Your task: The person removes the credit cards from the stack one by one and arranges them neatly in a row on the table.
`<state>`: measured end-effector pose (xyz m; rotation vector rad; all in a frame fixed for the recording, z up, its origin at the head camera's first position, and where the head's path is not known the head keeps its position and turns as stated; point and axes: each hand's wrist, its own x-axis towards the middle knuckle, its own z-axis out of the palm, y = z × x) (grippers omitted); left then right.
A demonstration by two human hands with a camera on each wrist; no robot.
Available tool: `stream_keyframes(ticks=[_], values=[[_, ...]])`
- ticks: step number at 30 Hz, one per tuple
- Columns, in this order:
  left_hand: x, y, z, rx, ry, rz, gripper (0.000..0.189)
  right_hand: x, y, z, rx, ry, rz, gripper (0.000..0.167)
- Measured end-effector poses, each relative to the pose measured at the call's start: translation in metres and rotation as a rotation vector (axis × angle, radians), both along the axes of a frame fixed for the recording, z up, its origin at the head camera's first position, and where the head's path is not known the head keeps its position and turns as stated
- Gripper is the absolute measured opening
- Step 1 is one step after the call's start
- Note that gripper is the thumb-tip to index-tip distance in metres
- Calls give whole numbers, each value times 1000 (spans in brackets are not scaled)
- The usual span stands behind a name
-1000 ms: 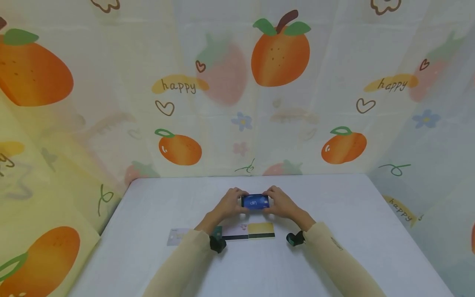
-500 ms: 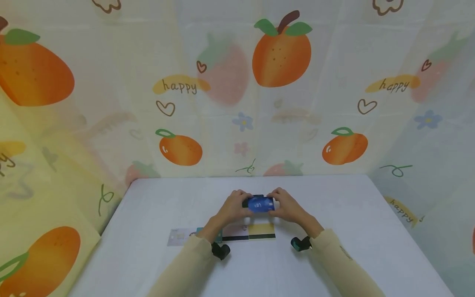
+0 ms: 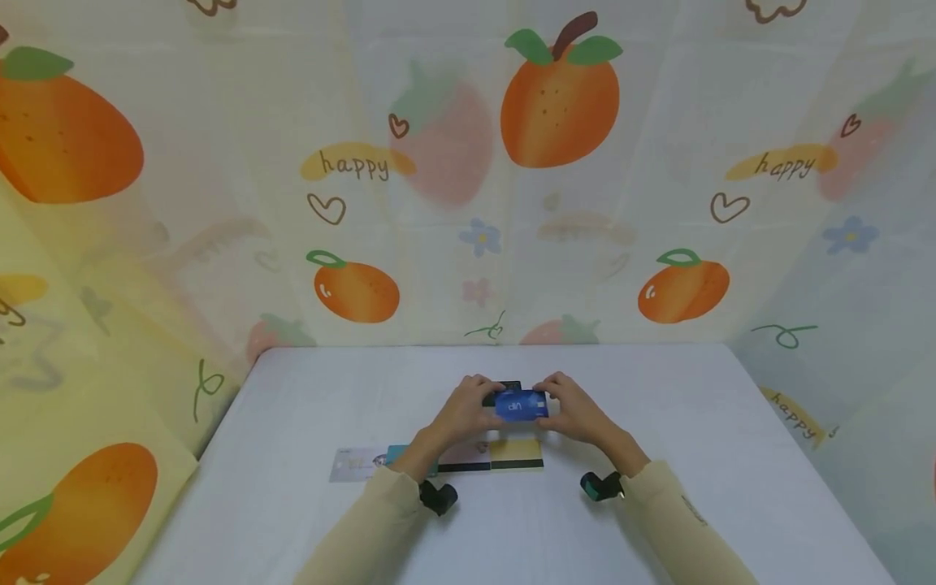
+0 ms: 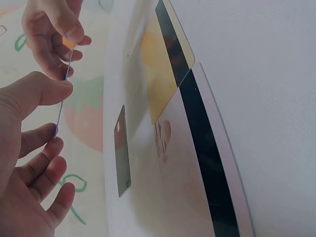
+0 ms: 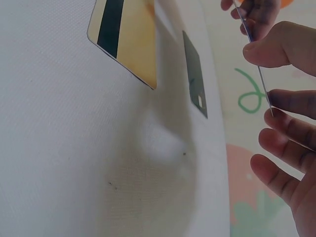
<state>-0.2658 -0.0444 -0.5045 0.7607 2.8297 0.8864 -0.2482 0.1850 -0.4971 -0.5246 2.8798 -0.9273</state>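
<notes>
A blue card (image 3: 521, 406) marked VIP is held up between my two hands above the table. My left hand (image 3: 462, 408) pinches its left end and my right hand (image 3: 575, 414) its right end. Both wrist views show the card (image 4: 60, 109) nearly edge-on, gripped between thumb and fingers, clear of the tabletop. Beyond it in the head view, partly covered, lies a dark card (image 3: 508, 385); the right wrist view shows that dark card (image 5: 195, 74) flat on the table.
A row of cards lies nearer to me: a pale card (image 3: 353, 465), a teal card (image 3: 397, 453) partly behind my left wrist, a pinkish card (image 3: 462, 455) and a gold card (image 3: 515, 451), the last two with black stripes. A fruit-print cloth (image 3: 475, 162) hangs behind the white table (image 3: 658, 382).
Both hands have shifted right and slightly toward me with the blue card. More of the dark card behind it now shows, as does more of the teal card.
</notes>
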Motion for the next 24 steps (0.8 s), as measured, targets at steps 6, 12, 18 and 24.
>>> stream_keyframes(ticks=[6, 12, 18, 24], values=[[2, 2, 0, 10, -9, -2, 58, 4, 3, 0, -10, -7, -11, 50], [4, 3, -3, 14, -3, -2, 58, 7, 4, -1, -21, -3, -19, 49], [5, 5, -5, 10, 5, -14, 57, 10, 6, -2, -18, -13, -34, 49], [9, 7, -3, 32, -7, -22, 56, 13, 7, -3, -18, -5, -50, 48]])
